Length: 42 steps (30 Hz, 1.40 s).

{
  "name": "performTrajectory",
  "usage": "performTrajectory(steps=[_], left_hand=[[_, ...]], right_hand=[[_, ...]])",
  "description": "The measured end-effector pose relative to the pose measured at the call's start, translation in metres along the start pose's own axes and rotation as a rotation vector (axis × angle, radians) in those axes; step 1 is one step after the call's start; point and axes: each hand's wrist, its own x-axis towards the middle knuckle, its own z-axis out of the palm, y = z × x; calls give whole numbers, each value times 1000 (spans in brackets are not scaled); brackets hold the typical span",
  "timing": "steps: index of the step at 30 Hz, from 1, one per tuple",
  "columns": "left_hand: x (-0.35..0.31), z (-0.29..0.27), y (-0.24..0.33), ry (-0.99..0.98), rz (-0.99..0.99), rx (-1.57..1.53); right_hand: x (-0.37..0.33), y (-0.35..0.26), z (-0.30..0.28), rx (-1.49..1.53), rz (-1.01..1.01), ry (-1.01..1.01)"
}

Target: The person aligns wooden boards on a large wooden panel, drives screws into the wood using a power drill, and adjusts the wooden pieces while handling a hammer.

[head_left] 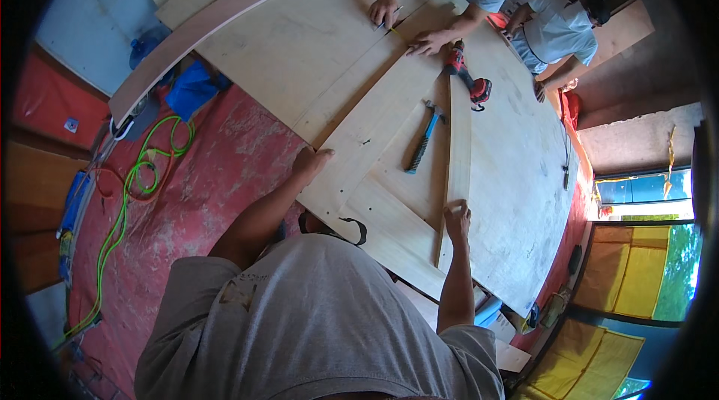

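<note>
My left hand point(311, 164) is closed round the left edge of a wide pale wooden board point(359, 130), near its close end. On the other side, my right hand point(457, 222) grips a narrow wooden strip point(457, 145) standing along the same panel's right side. Between the board and the strip, a hammer point(425, 139) with a blue and black handle lies in the recess. Farther up, a red and black cordless drill point(468, 76) rests at the strip's far end.
Across the large plywood sheet point(509, 190), a co-worker's hand point(384, 12) holds a thin marking tool, with their other hand point(429, 42) flat on the wood. Another person point(558, 37) leans at the far right. Green cable point(120, 228) runs over the red floor covering point(217, 175).
</note>
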Motion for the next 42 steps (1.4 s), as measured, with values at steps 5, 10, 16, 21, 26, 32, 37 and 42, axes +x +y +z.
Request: performTrajectory(steps=[5, 10, 16, 21, 26, 32, 37, 42], left_hand=[[4, -2, -4, 0, 3, 36], [-13, -4, 20, 36, -43, 120], [-11, -5, 8, -16, 12, 41], [13, 11, -20, 23, 10, 29], [14, 0, -18, -48, 100, -58], [0, -6, 0, 29, 42, -25], [-12, -10, 6, -43, -12, -41], [-11, -8, -8, -66, -88, -68]], right_hand=[[1, -6, -2, -4, 6, -10], [3, 11, 4, -12, -35, 16], [-1, -2, 0, -25, -22, -4], [5, 11, 6, -27, -49, -9], [24, 35, 23, -65, -136, -28], [18, 23, 14, 31, -124, -45], [10, 21, 5, 45, -82, -92], [22, -20, 12, -368, -185, 187]])
